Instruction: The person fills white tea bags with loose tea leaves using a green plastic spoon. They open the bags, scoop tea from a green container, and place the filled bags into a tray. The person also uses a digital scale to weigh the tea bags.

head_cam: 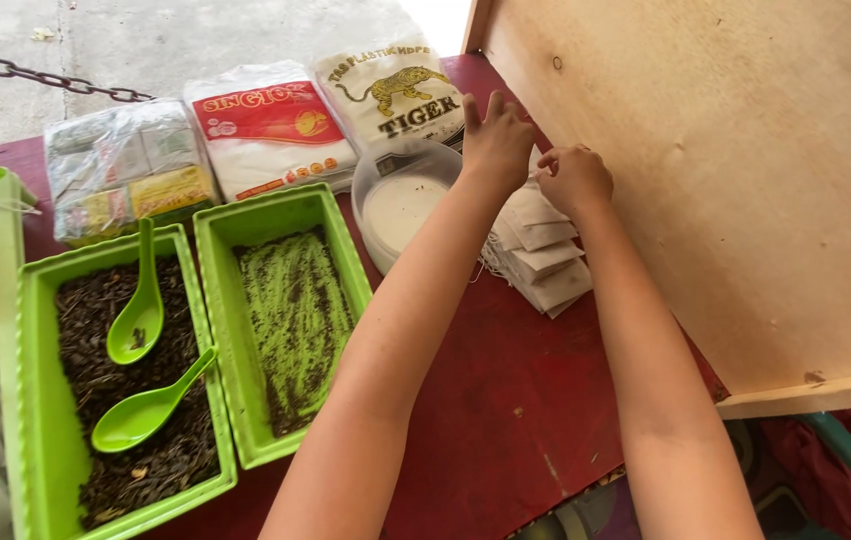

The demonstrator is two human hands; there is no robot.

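We note the left hand (495,140) open, fingers spread; the right hand (573,178) curled, pinching the top of the white filter bags (543,255) stacked on the desk (505,400), at two o'clock from the green trays (290,320).

Three soft packages lie in a row along the far edge of the red table (505,400), just behind the two green trays. The left one (128,170), behind the tray of dark leaves (40,400), is a clear bag stuffed with small yellow and green packets. The middle one (270,125) is a white pillow-shaped bag with a red label panel and an orange emblem. The right one (390,92) is cream-white, printed with a yellow spotted big cat and black lettering.
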